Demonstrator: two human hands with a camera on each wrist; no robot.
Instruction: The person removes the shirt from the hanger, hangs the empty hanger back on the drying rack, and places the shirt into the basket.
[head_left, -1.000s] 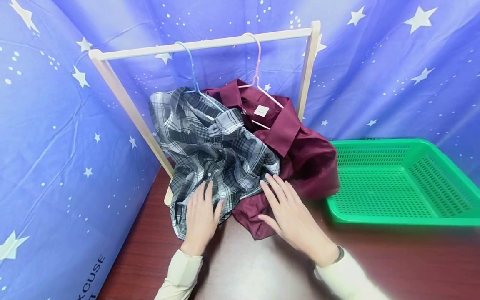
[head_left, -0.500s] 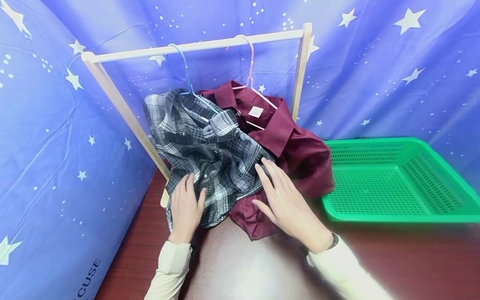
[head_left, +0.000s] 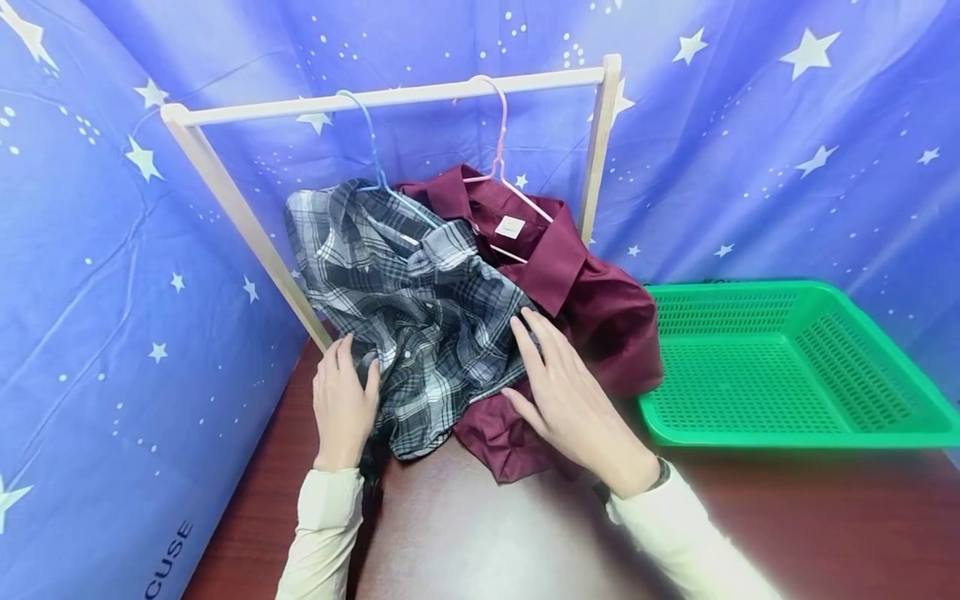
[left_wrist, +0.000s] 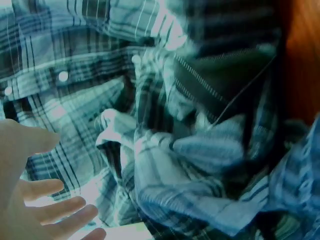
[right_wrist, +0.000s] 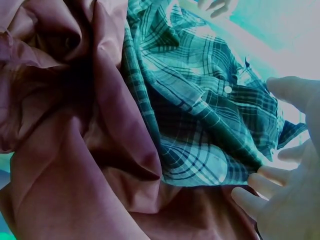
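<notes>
A black, white and grey plaid shirt [head_left: 420, 308] hangs by a blue hanger [head_left: 372, 142], its front rumpled. Partly behind it, to the right, a maroon shirt [head_left: 611, 321] hangs from a pink hanger [head_left: 501, 125]. My left hand [head_left: 345, 408] is at the plaid shirt's left edge, fingers extended and thumb apart. In the left wrist view its fingers [left_wrist: 65, 212] are spread beside the buttoned cloth. My right hand [head_left: 577, 408] lies along the plaid shirt's right edge, fingers stretched forward, overlapping the maroon cloth. The right wrist view shows those fingers [right_wrist: 265, 182] at the plaid hem.
The wooden rack [head_left: 262, 242] carries both hangers on its white bar [head_left: 420, 96]. A green plastic basket [head_left: 750, 383] stands right of the maroon shirt on the reddish-brown table [head_left: 825, 517]. Blue star-patterned cloth [head_left: 750, 150] closes off the back and left.
My left hand has moved left, from the plaid shirt's lower front to its left edge. My right hand has moved slightly up along the shirt's right side. The lower left cloth has shifted.
</notes>
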